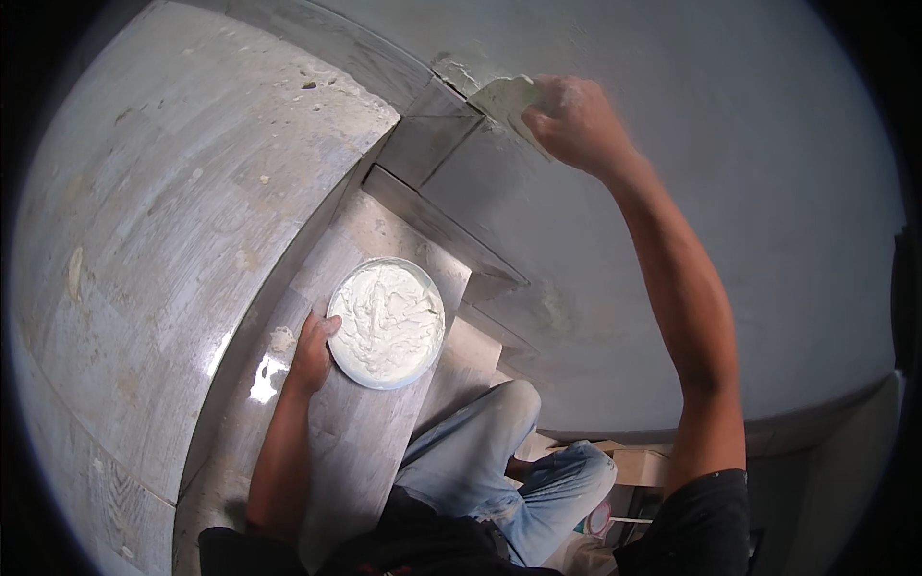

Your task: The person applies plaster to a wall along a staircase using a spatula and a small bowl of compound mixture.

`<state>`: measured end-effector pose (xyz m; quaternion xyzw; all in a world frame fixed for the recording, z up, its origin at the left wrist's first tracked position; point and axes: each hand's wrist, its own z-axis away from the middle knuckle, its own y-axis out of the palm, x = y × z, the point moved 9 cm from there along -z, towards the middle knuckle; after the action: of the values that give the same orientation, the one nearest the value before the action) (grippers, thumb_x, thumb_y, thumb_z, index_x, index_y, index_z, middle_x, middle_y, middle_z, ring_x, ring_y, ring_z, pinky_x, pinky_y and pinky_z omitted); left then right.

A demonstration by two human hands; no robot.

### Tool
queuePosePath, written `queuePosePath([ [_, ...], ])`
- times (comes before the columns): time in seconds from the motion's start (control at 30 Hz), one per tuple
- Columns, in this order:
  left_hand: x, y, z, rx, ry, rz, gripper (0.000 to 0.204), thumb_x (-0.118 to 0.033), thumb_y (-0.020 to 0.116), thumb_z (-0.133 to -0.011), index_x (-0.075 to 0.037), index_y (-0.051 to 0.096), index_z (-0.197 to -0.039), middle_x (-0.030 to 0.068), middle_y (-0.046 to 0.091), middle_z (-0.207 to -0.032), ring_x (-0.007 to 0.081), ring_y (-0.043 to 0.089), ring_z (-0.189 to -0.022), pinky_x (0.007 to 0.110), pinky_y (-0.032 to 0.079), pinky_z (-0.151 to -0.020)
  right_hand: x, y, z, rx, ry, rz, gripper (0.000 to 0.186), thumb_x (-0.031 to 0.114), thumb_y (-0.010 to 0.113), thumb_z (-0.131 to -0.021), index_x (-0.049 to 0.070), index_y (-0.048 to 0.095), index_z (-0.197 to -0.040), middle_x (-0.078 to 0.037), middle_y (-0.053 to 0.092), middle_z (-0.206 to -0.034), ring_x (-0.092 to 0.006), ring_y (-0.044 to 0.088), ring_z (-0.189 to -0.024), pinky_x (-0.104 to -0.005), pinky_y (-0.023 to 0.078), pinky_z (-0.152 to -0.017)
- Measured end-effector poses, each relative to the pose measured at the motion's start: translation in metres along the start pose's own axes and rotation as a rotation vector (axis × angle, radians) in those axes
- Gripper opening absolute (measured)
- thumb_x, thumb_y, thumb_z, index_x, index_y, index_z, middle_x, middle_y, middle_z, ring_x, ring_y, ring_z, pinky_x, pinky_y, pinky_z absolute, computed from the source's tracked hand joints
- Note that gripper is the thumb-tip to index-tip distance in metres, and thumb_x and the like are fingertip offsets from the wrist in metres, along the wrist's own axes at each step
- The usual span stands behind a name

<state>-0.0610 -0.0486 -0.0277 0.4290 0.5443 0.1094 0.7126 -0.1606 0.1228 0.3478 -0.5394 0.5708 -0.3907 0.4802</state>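
Head: right hand (573, 120) holds scraper (505, 102) at trim edge (441, 100); open wall (797, 221) rightward.

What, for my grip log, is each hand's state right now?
Left hand: holding a round, pale bowl of white paste.
Right hand: closed on a flat, pale-green scraper.

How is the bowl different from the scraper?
The bowl is round and deep enough to hold lots of white paste, but the scraper is thin and flat. The bowl's rim looks pale, while the scraper looks greenish. The left hand holds the bowl by its side; the right hand holds the scraper against the grey wall. Both are held in one hand.
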Motion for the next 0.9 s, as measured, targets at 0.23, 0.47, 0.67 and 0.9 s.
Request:
queuePosePath([
  [0.23, 0.008, -0.008, -0.001, -0.028, -0.002, 0.009, 0.049, -0.018, 0.043, -0.085, 0.006, 0.038, -0.127, 0.0162, 0.051, -0.120, 0.0207, 0.049, -0.113, 0.030, 0.037, -0.097, 0.007, -0.009, 0.006, -0.155, -0.139, -0.065, 0.025, 0.014, 0.056, -0.070, -0.003, 0.062, -0.087, -0.025, 0.061, -0.082, -0.0404, 0.059, -0.076, -0.0439, 0.047, -0.071],
  [0.47, 0.007, -0.008, 0.001, -0.044, -0.013, 0.032, 0.051, -0.018, 0.044, -0.085, 0.006, 0.036, -0.130, 0.0165, 0.050, -0.122, 0.0216, 0.050, -0.112, 0.031, 0.037, -0.097, 0.000, -0.010, 0.004, -0.097, -0.010, -0.089, 0.028, 0.013, 0.057, -0.075, -0.001, 0.062, -0.099, -0.021, 0.064, -0.084, -0.0343, 0.061, -0.074, -0.0395, 0.048, -0.070],
  [0.67, 0.010, -0.004, -0.002, -0.009, -0.019, 0.035, 0.053, -0.019, 0.046, -0.084, 0.006, 0.035, -0.129, 0.0164, 0.050, -0.122, 0.0221, 0.050, -0.113, 0.031, 0.038, -0.097, 0.002, -0.001, -0.001, -0.130, -0.114, -0.009, 0.025, 0.013, 0.057, -0.076, -0.001, 0.062, -0.096, -0.021, 0.064, -0.080, -0.0337, 0.061, -0.070, -0.0401, 0.047, -0.068],
  [0.9, 0.012, -0.013, -0.003, -0.014, -0.002, 0.001, 0.051, -0.019, 0.045, -0.085, 0.004, 0.036, -0.130, 0.0154, 0.050, -0.121, 0.0215, 0.049, -0.113, 0.031, 0.037, -0.097, 0.009, 0.000, 0.000, -0.085, -0.078, -0.051, 0.025, 0.013, 0.059, -0.075, 0.000, 0.063, -0.096, -0.021, 0.064, -0.084, -0.0330, 0.061, -0.073, -0.0399, 0.047, -0.070],
])
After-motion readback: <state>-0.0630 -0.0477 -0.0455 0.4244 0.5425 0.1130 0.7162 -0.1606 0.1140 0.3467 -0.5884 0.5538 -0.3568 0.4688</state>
